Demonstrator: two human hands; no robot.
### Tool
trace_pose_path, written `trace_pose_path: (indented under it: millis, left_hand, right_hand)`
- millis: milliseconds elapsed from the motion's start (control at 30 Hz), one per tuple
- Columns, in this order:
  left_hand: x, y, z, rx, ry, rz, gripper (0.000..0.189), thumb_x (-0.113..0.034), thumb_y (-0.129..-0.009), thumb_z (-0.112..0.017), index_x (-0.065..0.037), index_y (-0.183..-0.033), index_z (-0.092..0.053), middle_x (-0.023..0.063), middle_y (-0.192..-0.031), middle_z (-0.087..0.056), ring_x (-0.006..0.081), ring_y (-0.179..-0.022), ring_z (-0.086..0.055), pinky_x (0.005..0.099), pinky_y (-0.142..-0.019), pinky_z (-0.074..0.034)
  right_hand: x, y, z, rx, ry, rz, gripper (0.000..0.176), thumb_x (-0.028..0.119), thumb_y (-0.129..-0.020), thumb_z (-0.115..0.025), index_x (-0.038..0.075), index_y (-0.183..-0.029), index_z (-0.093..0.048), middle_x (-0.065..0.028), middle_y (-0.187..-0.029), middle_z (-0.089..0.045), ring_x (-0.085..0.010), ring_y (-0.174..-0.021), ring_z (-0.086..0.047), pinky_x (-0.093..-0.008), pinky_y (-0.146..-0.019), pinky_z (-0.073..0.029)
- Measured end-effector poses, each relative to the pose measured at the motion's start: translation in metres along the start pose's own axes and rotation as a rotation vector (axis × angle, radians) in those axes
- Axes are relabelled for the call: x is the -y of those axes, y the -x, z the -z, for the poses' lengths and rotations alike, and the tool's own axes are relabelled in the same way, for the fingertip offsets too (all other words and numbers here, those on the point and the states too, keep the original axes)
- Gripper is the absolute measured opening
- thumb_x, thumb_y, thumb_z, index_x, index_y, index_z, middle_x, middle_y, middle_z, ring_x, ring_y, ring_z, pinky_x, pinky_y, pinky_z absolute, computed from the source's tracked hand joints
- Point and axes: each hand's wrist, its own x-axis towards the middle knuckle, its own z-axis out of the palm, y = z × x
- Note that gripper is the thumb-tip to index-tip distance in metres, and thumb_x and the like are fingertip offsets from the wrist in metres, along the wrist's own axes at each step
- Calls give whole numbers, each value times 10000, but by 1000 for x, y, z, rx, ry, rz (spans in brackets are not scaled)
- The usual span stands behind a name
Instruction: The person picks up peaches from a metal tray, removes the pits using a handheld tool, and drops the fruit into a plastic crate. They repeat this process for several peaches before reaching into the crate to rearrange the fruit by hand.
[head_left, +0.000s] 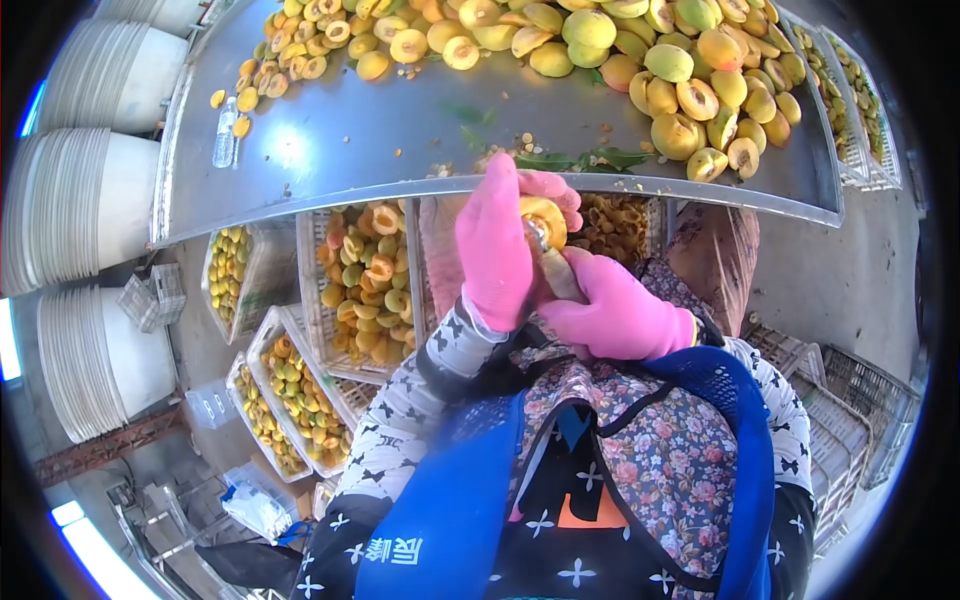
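Observation:
My left hand, in a pink glove, is closed around a halved yellow peach just past the table's near edge. My right hand, also gloved in pink, grips a pitting tool by its pale handle. The tool's metal end is against the peach; its exact shape is partly hidden. Beyond my hands, a large heap of yellow, green and red-blushed peaches covers the far part of the metal table, many cut in half. Leaves and small scraps lie near its edge.
A clear plastic bottle lies on the table at left. Under the edge stand crates of peach halves, with more crates to the left. Stacks of white tubs line the left side. Crates stand at right.

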Motion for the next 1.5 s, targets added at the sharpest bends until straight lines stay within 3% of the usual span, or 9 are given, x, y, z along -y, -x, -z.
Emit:
trace_pose_path:
  millis: [233, 400, 467, 500, 567, 700, 933, 1300, 1500]
  left_hand:
    - [-4, -18, 18, 622, -221, -211, 464, -361, -1057, -428, 22, -902, -637, 112, -799, -679, 181, -641, -622, 272, -630, -511]
    - [-10, -9, 51, 170, -339, 201, 334, -293, -997, -578, 25, -991, -682, 95, -924, -693, 186, -794, -671, 301, -738, -549]
    - [-29, -13, 140, 560, -1587, -894, 354, -294, -1007, -561, 13, -1168, -637, 119, -1054, -688, 209, -883, -672, 308, -777, -548]
    - [-42, -7, 173, 384, -1419, -564, 342, -277, -1009, -558, -3, -1199, -635, 122, -1130, -671, 224, -986, -661, 335, -847, -548]
    - [-60, -10, 163, -164, -1569, -521, 290, -193, -998, -573, -4, -1208, -641, 134, -1143, -668, 212, -1023, -653, 322, -912, -525]
    - [-21, -63, 45, 225, -848, -454, 328, -226, -942, -658, -40, -1212, -657, 118, -1210, -626, 185, -1011, -652, 303, -925, -515]
    - [81, -124, -105, 605, -1607, -807, 495, -270, -783, -730, -102, -1216, -559, 151, -1180, -548, 360, -1075, -588, 439, -933, -494]
    - [26, -76, -18, 408, -1001, -1073, 506, -175, -747, -793, -59, -1161, -527, 133, -1196, -537, 293, -1101, -542, 406, -920, -487]
    - [-4, -7, -20, 347, 368, -49, 458, 9, -831, -665, -2, -1258, -498, 197, -1359, -476, 293, -1242, -500, 387, -1030, -440]
  right_hand:
    - [-8, 8, 26, 440, -395, -42, 146, 131, -850, -654, 23, -895, -566, -25, -616, -563, -106, -477, -503, -235, -453, -370]
    - [-22, 13, 46, 317, 54, 2, 184, 177, -851, -664, 17, -886, -579, -50, -652, -590, -152, -556, -575, -292, -512, -434]
    - [-56, 12, 62, 78, 675, 187, 228, 218, -857, -687, 22, -907, -581, -145, -734, -629, -315, -702, -652, -396, -609, -494]
    - [-74, 14, 71, -10, 714, 288, 240, 227, -855, -694, 27, -919, -578, -165, -750, -627, -345, -729, -645, -415, -625, -495]
    - [-103, 26, 85, -186, 814, 472, 264, 244, -851, -707, 36, -941, -572, -205, -782, -624, -405, -784, -631, -452, -658, -498]
    - [-85, 30, 83, -165, 727, 397, 272, 253, -869, -684, 57, -987, -538, -182, -787, -620, -398, -775, -629, -477, -656, -489]
    - [-81, 62, 86, -468, 634, 387, 256, 219, -871, -669, 54, -1019, -541, -189, -801, -628, -398, -790, -640, -476, -673, -492]
    - [-6, 22, 86, -379, -581, 250, 358, 331, -932, -661, 32, -1106, -568, 3, -781, -617, -61, -538, -544, -206, -479, -404]
    - [6, -22, 58, -263, -422, 410, 367, 200, -874, -721, 25, -1161, -572, -21, -824, -633, -91, -583, -578, -234, -517, -444]
